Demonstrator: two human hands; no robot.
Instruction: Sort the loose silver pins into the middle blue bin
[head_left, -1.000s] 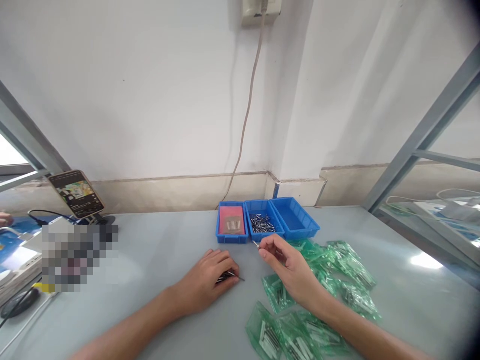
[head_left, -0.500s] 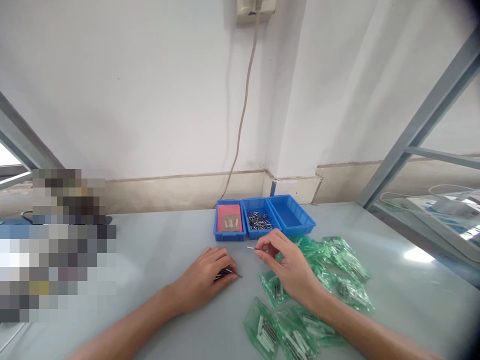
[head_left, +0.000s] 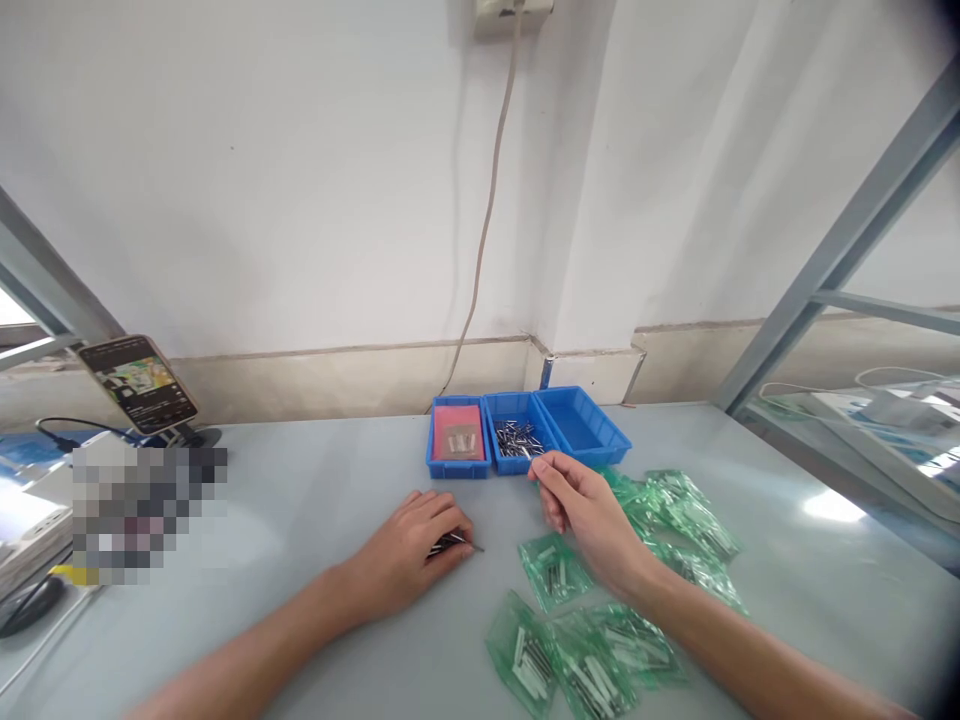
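My left hand (head_left: 411, 550) rests on the table, its fingers curled over a small bundle of thin metal pins (head_left: 453, 543) whose tips stick out to the right. My right hand (head_left: 581, 510) is raised at the front edge of the middle blue bin (head_left: 517, 443), which holds several loose metal pins. Its thumb and forefinger are pinched together right at the bin's rim; I cannot make out whether a pin is between them. Green plastic bags (head_left: 574, 660) of pins lie under and beside my right wrist.
A left blue bin (head_left: 458, 444) holds a pink pad; the right blue bin (head_left: 585, 428) has nothing in it. More green bags (head_left: 690, 525) spread to the right. A phone on a stand (head_left: 137, 385) and cables sit far left. A metal frame post (head_left: 832, 250) rises at right.
My right hand, which pinched a single pin near the table centre, has moved back and right to the middle bin's rim. The left hand stayed put on its bundle.
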